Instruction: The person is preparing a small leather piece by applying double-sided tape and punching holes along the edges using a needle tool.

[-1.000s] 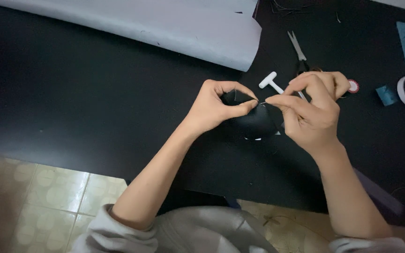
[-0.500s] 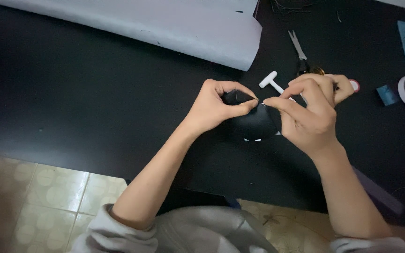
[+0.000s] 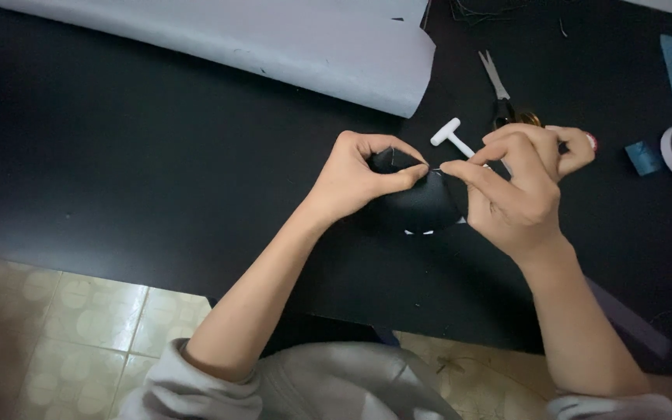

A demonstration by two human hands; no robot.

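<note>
Mid-stitch, it seems: the left hand (image 3: 351,180) pinches the black fabric piece (image 3: 418,204) while the right hand (image 3: 511,190) grips something thin, likely a needle, which next wants a careful, steady pull.

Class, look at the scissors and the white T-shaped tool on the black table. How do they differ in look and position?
The scissors have slim pale blades and dark handles; the white T-shaped tool is one plain white piece. The scissors lie farther from the person, nearly wholly in view; the tool lies closer, its stem passing behind the right hand. Both rest untouched on the black table.
</note>
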